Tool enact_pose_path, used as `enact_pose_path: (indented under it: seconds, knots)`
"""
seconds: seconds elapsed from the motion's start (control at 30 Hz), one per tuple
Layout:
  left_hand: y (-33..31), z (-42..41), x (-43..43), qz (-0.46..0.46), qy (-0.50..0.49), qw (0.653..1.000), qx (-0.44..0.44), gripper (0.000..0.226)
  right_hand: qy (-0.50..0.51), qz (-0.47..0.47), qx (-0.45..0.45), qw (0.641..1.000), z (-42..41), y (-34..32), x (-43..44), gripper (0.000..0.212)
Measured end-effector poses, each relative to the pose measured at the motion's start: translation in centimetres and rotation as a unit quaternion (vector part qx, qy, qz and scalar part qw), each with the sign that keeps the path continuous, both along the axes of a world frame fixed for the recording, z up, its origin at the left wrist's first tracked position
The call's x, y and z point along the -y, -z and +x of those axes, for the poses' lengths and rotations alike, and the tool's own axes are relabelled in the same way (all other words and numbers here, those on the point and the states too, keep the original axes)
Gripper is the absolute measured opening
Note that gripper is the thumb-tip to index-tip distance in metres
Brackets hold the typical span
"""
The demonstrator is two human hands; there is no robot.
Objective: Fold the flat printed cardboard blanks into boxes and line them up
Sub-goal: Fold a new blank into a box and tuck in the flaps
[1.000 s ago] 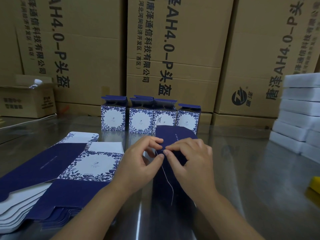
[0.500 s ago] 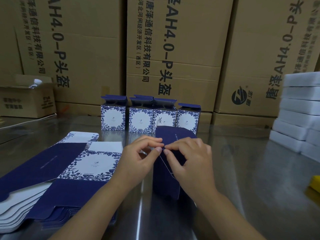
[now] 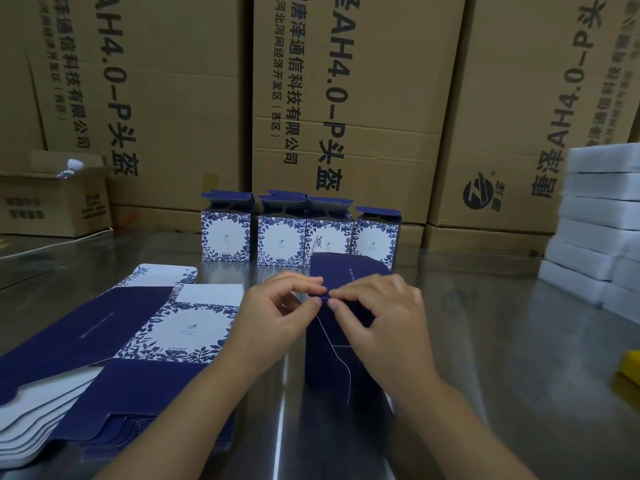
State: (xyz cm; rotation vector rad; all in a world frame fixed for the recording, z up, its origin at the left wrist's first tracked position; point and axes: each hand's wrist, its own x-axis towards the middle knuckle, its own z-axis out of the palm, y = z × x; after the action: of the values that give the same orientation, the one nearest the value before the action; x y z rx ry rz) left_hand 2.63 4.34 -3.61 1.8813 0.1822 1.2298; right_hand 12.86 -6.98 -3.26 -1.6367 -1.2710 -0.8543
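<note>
Pinching the top edge of a half-formed navy box (image 3: 329, 365) from both sides, the left hand (image 3: 273, 320) and the right hand (image 3: 388, 320) meet over the middle of the bench (image 3: 502, 341), with the thumb and forefinger tips of each almost touching across the fold. Both sets of fingers (image 3: 349, 293) are curled and grasping the cardboard. The box appears to stand upright on the bench between the wrists, dark side toward the camera, with a curved white-edged flap running down its front. Just behind it is a row of 4 finished boxes (image 3: 282, 242), side by side, with their white faces and blue leaf borders toward the camera and their top flaps up. Left of the left forearm lies a stack of flat blanks (image 3: 104, 344), printed side up and fanned at its near edge. Large brown cartons (image 3: 346, 98) with black lettering wall off the back of the bench. White foam blocks (image 3: 602, 216) are stacked at the right, and a yellow object (image 3: 631, 362) shows at the right edge. At far left a small open carton (image 3: 52, 206) holds a bottle (image 3: 71, 167), only its cap end visible.
</note>
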Motion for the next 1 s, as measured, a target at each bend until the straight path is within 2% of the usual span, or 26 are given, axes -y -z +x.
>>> enact_pose_path:
  seconds: [0.6,0.73,1.0]
  knots:
    - [0.2,0.1,-0.4,-0.018,-0.009,1.000,-0.002,0.034,-0.001,-0.001,0.019,1.000,0.0,-0.1,0.0,0.009]
    - [0.1,0.1,-0.6,-0.011,-0.006,1.000,-0.005,0.028,0.000,-0.006,0.014,1.000,0.1,-0.1,0.0,0.010]
    - [0.4,0.1,-1.2,-0.017,-0.007,1.000,-0.010,0.035,0.026,0.008,0.010,1.000,0.3,0.0,0.0,0.015]
